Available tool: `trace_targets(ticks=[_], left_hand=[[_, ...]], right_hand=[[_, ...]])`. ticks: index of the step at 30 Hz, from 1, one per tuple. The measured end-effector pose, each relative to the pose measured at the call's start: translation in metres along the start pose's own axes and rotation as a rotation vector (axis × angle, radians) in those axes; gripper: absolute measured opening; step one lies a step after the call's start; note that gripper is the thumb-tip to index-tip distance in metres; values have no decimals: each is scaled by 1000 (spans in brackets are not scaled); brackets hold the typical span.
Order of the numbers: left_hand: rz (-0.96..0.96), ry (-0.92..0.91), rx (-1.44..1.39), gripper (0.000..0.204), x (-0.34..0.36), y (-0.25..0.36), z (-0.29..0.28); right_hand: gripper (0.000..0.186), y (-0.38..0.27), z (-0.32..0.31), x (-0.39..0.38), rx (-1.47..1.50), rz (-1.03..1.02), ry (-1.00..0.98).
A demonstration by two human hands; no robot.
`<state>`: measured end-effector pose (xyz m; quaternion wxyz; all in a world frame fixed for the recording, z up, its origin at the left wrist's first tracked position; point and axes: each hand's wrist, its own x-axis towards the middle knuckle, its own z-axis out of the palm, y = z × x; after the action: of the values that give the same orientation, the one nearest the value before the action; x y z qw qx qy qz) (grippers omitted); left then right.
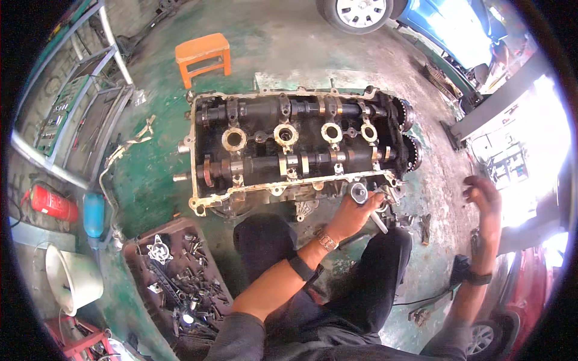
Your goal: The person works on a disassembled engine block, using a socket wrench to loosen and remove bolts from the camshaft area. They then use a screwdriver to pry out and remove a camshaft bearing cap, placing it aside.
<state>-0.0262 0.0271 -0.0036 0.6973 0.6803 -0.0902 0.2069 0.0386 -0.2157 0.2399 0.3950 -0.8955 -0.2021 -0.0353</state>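
Note:
A cylinder head with two dark camshafts (259,108) and four round plug-hole rings lies in front of me, on an engine low over the floor. At its near right edge, my left hand (352,213) is closed round what looks like a ratchet wrench (359,192). The tool's round silver head shows above my fingers, and a silver shaft sticks out below them. Off to the right, my right hand (483,195) is raised away from the engine, its blackened fingers loosely bent and apart, with nothing visible in them. Two toothed cam sprockets (411,152) sit at the engine's right end.
A brown tray (133,259) of bolts and metal parts stands near left. Beyond the engine is an orange stool (203,54). A red fire extinguisher (53,203), a blue bottle (94,213) and a white bucket (75,280) line the left. A grey lift post (500,99) rises at right.

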Motion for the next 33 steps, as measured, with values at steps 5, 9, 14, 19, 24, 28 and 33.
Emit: trace_targets(ticks=[5,9,14,19,24,28,33], left_hand=[[154,38,-48,27,1,4,2],[-201,-62,-190,35,-4,17,-13],[-123,48,-124,37,0,20,-19],[-174,-17,-226,33,0,15,-20],[-194,-85,-256,39,-1,20,-16],[-187,-99,-198,42,1,24,-19],[-267,-76,-222,40,-2,25,-22]], right_hand=[[32,21,-93,-8,-162,84,277],[32,67,-138,-48,-69,247,118],[37,117,-155,-111,93,674,-305],[55,129,-80,-201,220,1153,-963],[96,111,-7,-298,-253,1163,-1401],[113,121,7,-352,-362,1248,-1600],[102,134,-33,-402,-636,1121,-1703]])
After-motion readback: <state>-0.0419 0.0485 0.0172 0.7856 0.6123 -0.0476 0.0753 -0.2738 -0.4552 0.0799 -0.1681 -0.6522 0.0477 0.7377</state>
